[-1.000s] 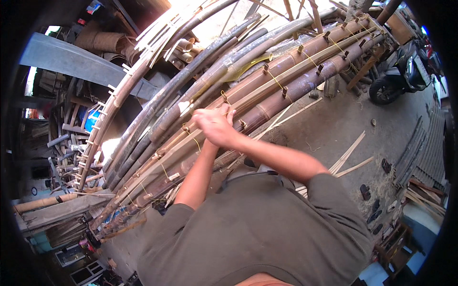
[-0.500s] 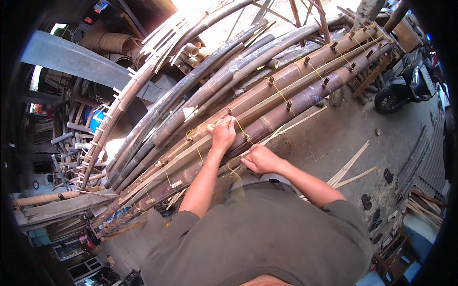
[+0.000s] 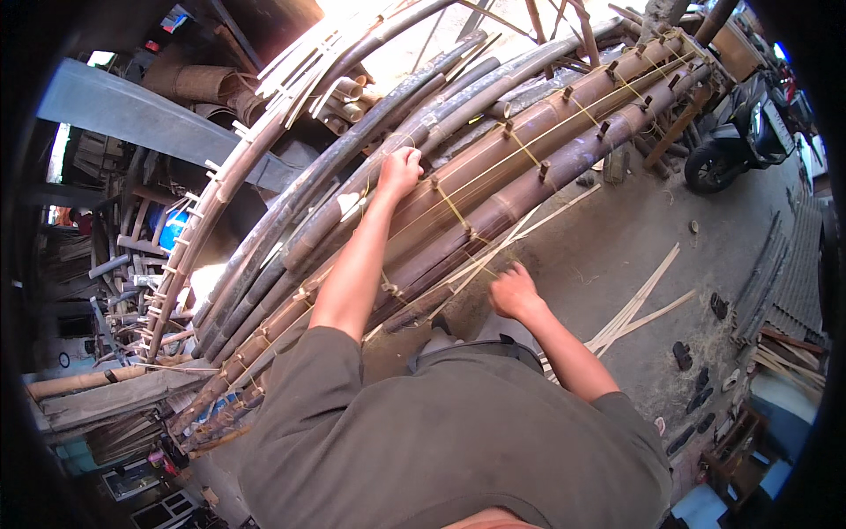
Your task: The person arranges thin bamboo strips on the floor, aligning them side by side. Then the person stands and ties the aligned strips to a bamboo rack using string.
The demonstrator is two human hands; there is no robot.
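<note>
Two long brown bamboo poles run diagonally before me, the far pole point(image 3: 551, 115) and the near pole point(image 3: 498, 210), with short pegs standing out of them. Thin yellow string point(image 3: 454, 210) crosses between the pegs from one pole to the other. My left hand point(image 3: 401, 173) is closed in a fist beyond the far pole, with a faint loop of string by its fingers. On the near side, lower right, my right hand point(image 3: 514, 291) is closed on yellow string that leads up toward a peg point(image 3: 470, 234) on the near pole.
More curved bamboo poles point(image 3: 388, 132) lie behind, beside a bent pole with pale sticks point(image 3: 198, 203). Split bamboo strips point(image 3: 630, 309) lie on the concrete floor to the right. A parked motorbike point(image 3: 745, 145) stands far right, and sandals point(image 3: 701, 388) lie below it.
My hands have moved apart: the left went up and away past the far pole, the right shifted right and toward me. The string between the poles now looks straighter.
</note>
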